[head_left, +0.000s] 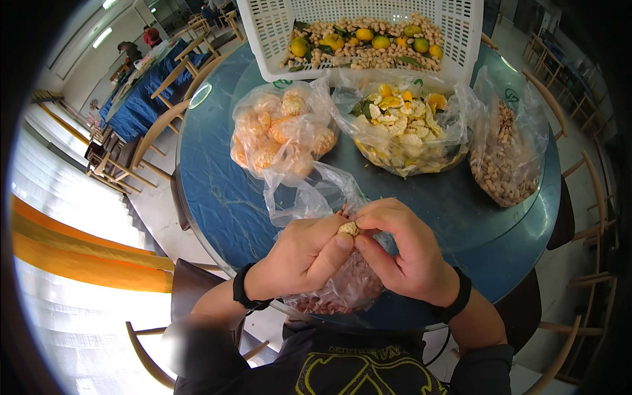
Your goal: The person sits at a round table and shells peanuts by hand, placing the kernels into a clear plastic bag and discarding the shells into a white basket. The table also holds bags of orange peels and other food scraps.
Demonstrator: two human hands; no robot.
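Between the fingertips of both hands is a peanut in its shell [348,228]. My left hand [308,254] pinches it with thumb and forefinger from the left; my right hand [402,247] grips its right side. Directly under the hands lies a clear plastic bag of reddish shelled peanuts [340,291], partly hidden by them. Beyond the hands stand a bag of peeled mandarins [276,131], a bag of citrus peels with leaves [405,126] and, at the right, a bag of empty peanut shells [506,163].
A white perforated plastic basket [269,44] holding unshelled peanuts and green-orange mandarins stands at the back of the round table [217,182]. Wooden chairs [153,133] surround the table. Two people [131,51] are at another table at the far left. A curtained window is at left.
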